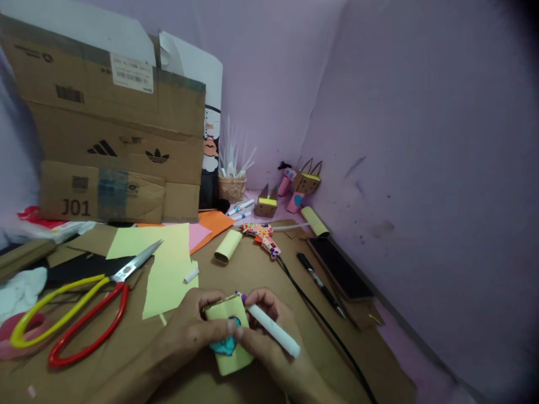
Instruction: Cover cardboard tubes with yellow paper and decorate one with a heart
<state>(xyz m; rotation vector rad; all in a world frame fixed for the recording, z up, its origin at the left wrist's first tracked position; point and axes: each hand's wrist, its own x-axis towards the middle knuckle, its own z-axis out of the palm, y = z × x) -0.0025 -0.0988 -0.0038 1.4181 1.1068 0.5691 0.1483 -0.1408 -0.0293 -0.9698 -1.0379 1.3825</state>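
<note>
My left hand [189,331] is closed around a short tube wrapped in pale yellow paper [231,336], with a teal heart shape [225,343] on its front. The thumb presses on the heart. My right hand [269,345] grips a white marker [273,330] with a purple tip, its tip resting at the tube's upper edge, and its fingers touch the heart too. Both hands rest low on a brown cardboard sheet [261,269].
Red and yellow scissors [84,303] lie to the left on yellow paper [166,264]. A marker cap [191,275], another yellow tube [228,246], a glue gun [264,236] with black cable, a black pen [320,283] and a phone [339,269] lie ahead. Cardboard boxes [109,123] stand behind.
</note>
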